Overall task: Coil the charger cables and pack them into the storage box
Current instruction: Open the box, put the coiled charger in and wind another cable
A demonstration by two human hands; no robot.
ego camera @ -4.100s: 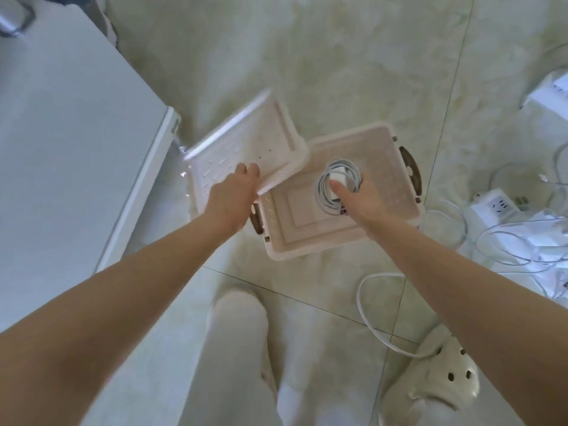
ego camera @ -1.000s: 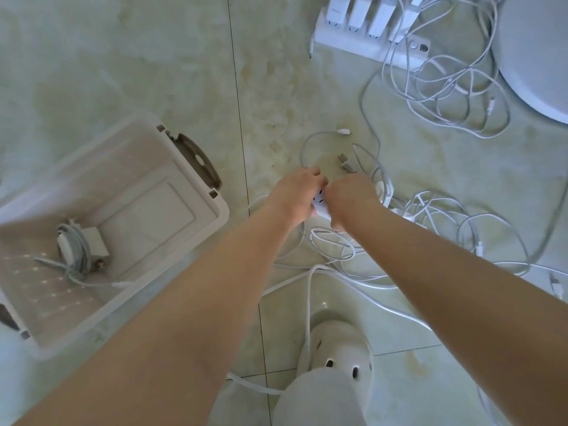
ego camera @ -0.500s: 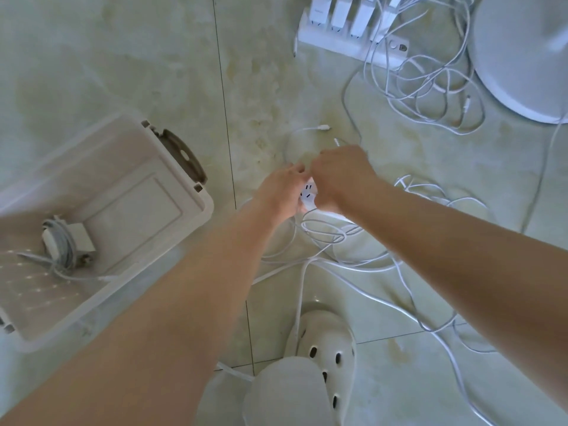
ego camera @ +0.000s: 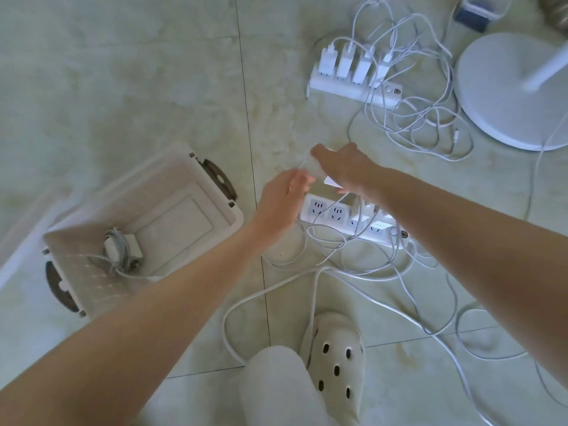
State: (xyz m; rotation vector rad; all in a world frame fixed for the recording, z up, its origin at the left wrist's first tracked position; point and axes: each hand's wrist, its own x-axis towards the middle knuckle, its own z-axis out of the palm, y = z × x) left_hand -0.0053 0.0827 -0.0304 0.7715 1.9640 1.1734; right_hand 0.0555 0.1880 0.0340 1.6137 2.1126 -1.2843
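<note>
The translucent storage box stands open on the floor at the left, with one coiled charger inside. My right hand hovers above the near power strip, closed on a white charger plug. My left hand is beside it, pinching the thin white cable that runs from that plug. Loose white cables lie tangled below the strip. One charger is still plugged into the strip.
A second power strip with several chargers and tangled cables lies at the back right. A round white stand base is at far right. The box lid lies left of the box. My white clog is near the bottom.
Both hands have risen off the near power strip, which now shows. My right hand has lifted a charger plug away from it, and my left hand has taken its cable.
</note>
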